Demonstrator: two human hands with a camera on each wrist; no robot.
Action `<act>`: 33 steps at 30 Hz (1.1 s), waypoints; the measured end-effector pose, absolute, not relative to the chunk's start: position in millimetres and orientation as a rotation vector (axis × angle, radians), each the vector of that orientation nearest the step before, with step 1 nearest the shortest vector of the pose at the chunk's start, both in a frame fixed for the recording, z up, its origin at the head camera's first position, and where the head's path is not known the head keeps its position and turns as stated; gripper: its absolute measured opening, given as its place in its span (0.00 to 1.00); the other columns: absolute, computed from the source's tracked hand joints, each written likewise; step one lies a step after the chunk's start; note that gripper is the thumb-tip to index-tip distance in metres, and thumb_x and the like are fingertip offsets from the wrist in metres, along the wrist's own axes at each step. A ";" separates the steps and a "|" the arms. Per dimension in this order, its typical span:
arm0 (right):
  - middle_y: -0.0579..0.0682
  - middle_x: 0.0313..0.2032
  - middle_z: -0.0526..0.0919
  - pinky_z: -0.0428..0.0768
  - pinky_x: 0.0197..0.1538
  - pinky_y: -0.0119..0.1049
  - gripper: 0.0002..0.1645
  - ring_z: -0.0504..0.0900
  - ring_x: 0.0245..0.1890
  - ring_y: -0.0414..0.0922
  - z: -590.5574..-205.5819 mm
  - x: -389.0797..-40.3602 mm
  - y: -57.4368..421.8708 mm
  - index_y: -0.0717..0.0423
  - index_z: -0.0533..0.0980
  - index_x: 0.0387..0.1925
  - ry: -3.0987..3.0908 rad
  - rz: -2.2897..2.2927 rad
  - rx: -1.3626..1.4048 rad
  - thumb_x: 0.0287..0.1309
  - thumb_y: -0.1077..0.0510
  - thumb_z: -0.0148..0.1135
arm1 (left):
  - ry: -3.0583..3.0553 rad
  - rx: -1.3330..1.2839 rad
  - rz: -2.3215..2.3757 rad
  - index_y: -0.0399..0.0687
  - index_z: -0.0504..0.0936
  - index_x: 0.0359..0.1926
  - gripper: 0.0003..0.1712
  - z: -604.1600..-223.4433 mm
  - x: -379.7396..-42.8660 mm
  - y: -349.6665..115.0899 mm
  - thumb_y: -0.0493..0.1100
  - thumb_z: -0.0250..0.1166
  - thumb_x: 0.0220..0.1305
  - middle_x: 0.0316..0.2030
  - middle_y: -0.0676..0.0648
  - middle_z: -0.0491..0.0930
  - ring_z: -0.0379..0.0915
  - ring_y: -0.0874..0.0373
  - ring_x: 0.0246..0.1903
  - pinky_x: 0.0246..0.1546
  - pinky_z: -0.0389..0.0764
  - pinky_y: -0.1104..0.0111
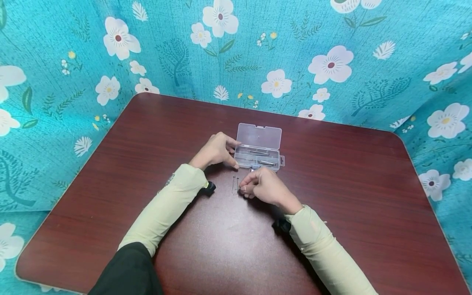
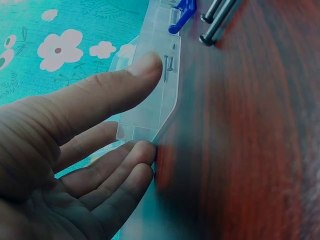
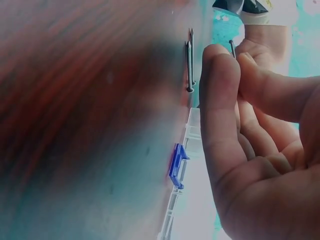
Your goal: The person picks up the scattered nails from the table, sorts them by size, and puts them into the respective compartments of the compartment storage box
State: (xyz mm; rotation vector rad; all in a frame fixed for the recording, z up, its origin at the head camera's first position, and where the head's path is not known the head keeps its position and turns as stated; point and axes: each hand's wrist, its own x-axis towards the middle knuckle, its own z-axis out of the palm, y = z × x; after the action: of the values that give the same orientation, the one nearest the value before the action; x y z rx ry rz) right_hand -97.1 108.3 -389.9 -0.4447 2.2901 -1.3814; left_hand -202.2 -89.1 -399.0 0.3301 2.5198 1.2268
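A clear plastic box [image 1: 242,161] with its lid [image 1: 259,137] raised stands on the table, nails [image 1: 266,163] lying in its compartments. My left hand [image 1: 217,150] holds the box's left end, thumb at the front corner and fingers along the side. In the left wrist view the thumb overlaps the box's front wall [image 2: 167,97]. My right hand [image 1: 267,186] is just in front of the box. Its thumb and index finger pinch a nail [image 3: 232,48], whose head end sticks out between the fingertips. Two more nails [image 3: 189,67] lie side by side on the table, left of that hand.
A blue latch [image 3: 176,166] sits on the box's front edge. The dark reddish-brown table [image 1: 177,123] has a glossy top with rounded corners. A turquoise floral cloth [image 1: 243,61] hangs behind and beside it.
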 end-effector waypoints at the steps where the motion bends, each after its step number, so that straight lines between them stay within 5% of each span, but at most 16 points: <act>1: 0.55 0.26 0.87 0.85 0.33 0.46 0.05 0.85 0.25 0.47 -390.2 -97.8 108.3 0.66 0.85 0.32 2.285 -1.394 -0.442 0.60 0.72 0.64 | 2.520 0.330 1.227 0.50 0.87 0.55 0.45 -399.0 -202.2 -89.2 0.38 0.90 0.26 0.41 0.50 0.87 0.82 0.60 0.40 0.47 0.79 0.67; 20: 0.60 0.28 0.86 0.85 0.35 0.47 0.06 0.85 0.26 0.50 -382.4 -123.6 111.2 0.69 0.84 0.35 2.425 -1.398 -0.334 0.64 0.70 0.62 | 2.514 0.327 1.234 0.49 0.87 0.55 0.46 -398.7 -203.8 -88.9 0.37 0.90 0.26 0.43 0.50 0.87 0.82 0.61 0.40 0.46 0.80 0.67; 33: 0.53 0.24 0.86 0.83 0.31 0.37 0.05 0.86 0.26 0.48 -374.9 -152.5 109.0 0.61 0.85 0.32 2.601 -1.337 -0.228 0.63 0.63 0.67 | 2.515 0.332 1.224 0.49 0.86 0.56 0.46 -400.0 -202.7 -89.1 0.38 0.90 0.26 0.41 0.50 0.87 0.81 0.61 0.40 0.45 0.80 0.68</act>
State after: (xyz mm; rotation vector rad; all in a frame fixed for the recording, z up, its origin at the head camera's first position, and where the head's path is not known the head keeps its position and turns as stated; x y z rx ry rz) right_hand -152.5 109.0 -374.9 -0.2281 2.6011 -1.3370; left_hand -202.7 -89.1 -400.0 0.3318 2.5154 1.2239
